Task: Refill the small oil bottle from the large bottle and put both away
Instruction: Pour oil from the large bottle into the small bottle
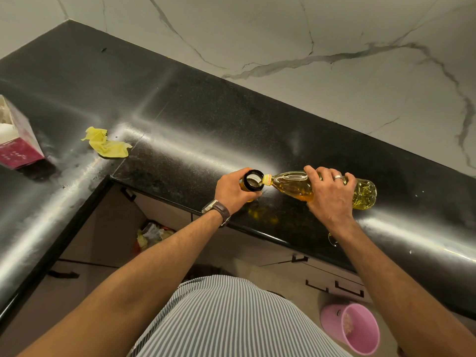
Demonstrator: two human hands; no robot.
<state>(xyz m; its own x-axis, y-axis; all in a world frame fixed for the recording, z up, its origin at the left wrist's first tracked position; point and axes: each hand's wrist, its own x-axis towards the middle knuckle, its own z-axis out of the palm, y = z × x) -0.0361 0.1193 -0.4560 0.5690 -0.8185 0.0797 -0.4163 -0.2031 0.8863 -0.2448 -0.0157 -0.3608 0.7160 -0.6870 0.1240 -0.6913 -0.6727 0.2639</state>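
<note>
Both hands are busy at the near edge of the black granite counter: the right hand grasps the large oil bottle, tipped sideways, its yellow neck at the small oil bottle, which stands wrapped in the left hand. Far left lie a crumpled yellow cloth and a pink carton.

Beyond the fingers of both hands the black counter runs bare to the marble wall, off to the left of the fingers a crumpled yellow cloth and a pink-and-white box block the corner.
</note>
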